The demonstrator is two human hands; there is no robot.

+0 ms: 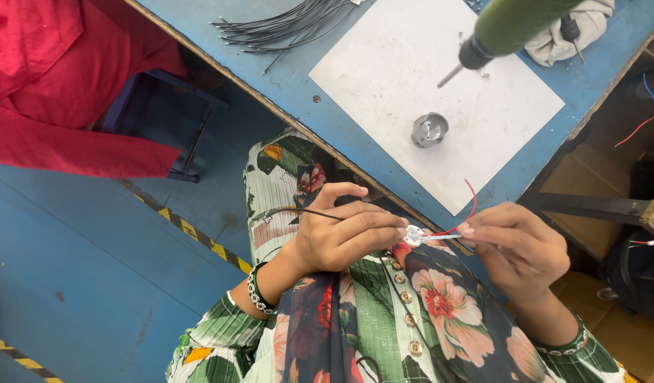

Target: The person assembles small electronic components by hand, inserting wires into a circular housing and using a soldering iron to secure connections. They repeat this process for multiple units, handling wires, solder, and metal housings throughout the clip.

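Note:
My left hand [334,237] pinches a small white round part [414,235] at its fingertips, in front of my floral dress. A thin black wire [306,211] runs back over this hand's thumb. My right hand [518,248] meets it from the right, fingertips closed on a red wire [470,202] that curves up from the part. Both hands hover just off the near edge of the blue table [291,92]. On a white sheet [412,64] on the table stands a small grey metal cup-shaped housing [430,130].
A green powered screwdriver [508,25] hangs over the sheet, tip down. A bundle of black wires [291,25] lies at the table's far side, a grey cloth [582,28] at the right. A person in red [50,78] sits left by a blue stool [164,106]. Hazard tape [199,237] crosses the floor.

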